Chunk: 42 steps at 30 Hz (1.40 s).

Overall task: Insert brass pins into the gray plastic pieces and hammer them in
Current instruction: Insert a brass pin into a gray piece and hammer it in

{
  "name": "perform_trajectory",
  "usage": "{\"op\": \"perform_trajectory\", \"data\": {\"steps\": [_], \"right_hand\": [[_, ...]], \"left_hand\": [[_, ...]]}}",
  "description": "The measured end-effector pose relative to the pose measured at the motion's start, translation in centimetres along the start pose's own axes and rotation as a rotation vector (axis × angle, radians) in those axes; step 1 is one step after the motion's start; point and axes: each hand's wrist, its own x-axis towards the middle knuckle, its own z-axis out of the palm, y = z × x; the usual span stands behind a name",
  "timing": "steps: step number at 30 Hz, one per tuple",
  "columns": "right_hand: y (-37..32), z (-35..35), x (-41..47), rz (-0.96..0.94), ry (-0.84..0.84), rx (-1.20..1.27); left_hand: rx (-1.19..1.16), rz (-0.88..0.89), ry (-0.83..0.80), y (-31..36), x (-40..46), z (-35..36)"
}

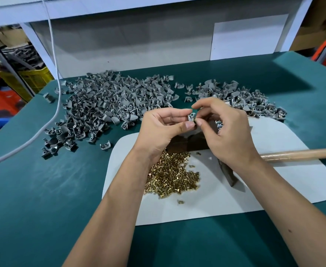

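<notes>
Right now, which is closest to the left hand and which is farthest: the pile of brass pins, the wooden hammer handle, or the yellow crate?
From the left hand:
1. Pile of brass pins, just below the wrist on the white mat.
2. Wooden hammer handle, off to the right.
3. Yellow crate, beyond the table's far left edge.

Bright, even overhead light; soft shadows fall under the hands onto the white mat point(274, 189). Wide-angle bending at edges. Centre sharp, far background dimmer and slightly soft.
</notes>
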Motion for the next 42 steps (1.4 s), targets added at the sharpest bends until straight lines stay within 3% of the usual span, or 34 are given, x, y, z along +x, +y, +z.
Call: {"op": "perform_trajectory", "data": {"steps": [17, 26, 34, 42], "right_hand": [[0.4, 0.3, -0.4, 0.056, 0.010, -0.011], [0.8, -0.3, -0.2, 0.005, 0.012, -0.010], [1.1, -0.7, 0.3, -0.175, 0.006, -0.143], [1.0, -0.4, 0.2, -0.089, 0.070, -0.155]], "left_hand": [[0.181, 0.083, 0.010, -0.5, 0.3, 0.9], [0.081, 0.091, 0.004, -0.5, 0.2, 0.2], [0.024, 0.037, -0.023, -0.2, 0.1, 0.3], [0.198, 0.167, 0.085, -0.1, 0.1, 1.5]]}}
